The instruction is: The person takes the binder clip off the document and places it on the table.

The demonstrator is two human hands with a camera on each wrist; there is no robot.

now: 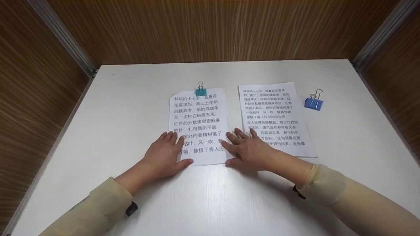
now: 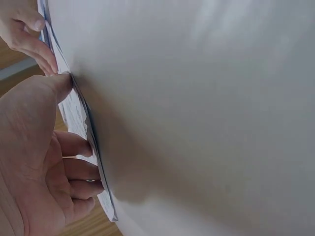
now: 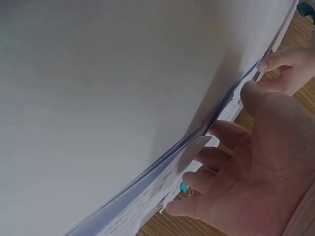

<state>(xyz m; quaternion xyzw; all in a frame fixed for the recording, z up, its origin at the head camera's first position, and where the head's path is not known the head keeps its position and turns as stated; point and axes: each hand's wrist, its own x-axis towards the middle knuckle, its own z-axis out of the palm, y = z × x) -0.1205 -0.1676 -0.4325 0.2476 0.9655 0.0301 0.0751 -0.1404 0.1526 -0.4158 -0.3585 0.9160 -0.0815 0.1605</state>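
Observation:
A stack of printed sheets [image 1: 198,119] lies in the middle of the table, a teal binder clip [image 1: 200,92] on its top edge. My left hand [image 1: 163,156] rests along the lower left side of this stack, thumb at the bottom edge. At its lower right side is my right hand [image 1: 251,151], fingers spread. Some of those right fingers overlap the left edge of a second printed stack [image 1: 269,113], which has no clip on it. In the wrist views, the left fingertips [image 2: 93,172] and right fingertips [image 3: 189,179] are right at the paper edges.
A blue binder clip [image 1: 314,103] with its wire handles up lies to the right of the second stack. The white table [image 1: 210,203] is bounded by brown wood-grain panels [image 1: 210,32] at the back and both sides.

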